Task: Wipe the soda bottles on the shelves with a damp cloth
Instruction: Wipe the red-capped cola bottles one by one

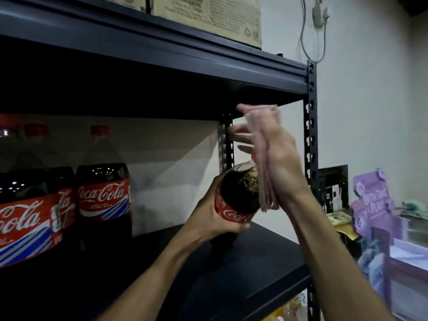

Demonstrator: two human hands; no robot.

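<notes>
Gripping tilted soda bottle point(238, 193) in left hand point(208, 216), right hand point(278, 163) with pink cloth point(266, 195) against its shoulder, that grip blurred, cannot tell

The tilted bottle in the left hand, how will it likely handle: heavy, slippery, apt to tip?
Probably heavy: the bottle looks nearly full of dark cola. The liquid is sloshing, so weight may shift. Tilted, it could tip if the left hand lets go.
</notes>
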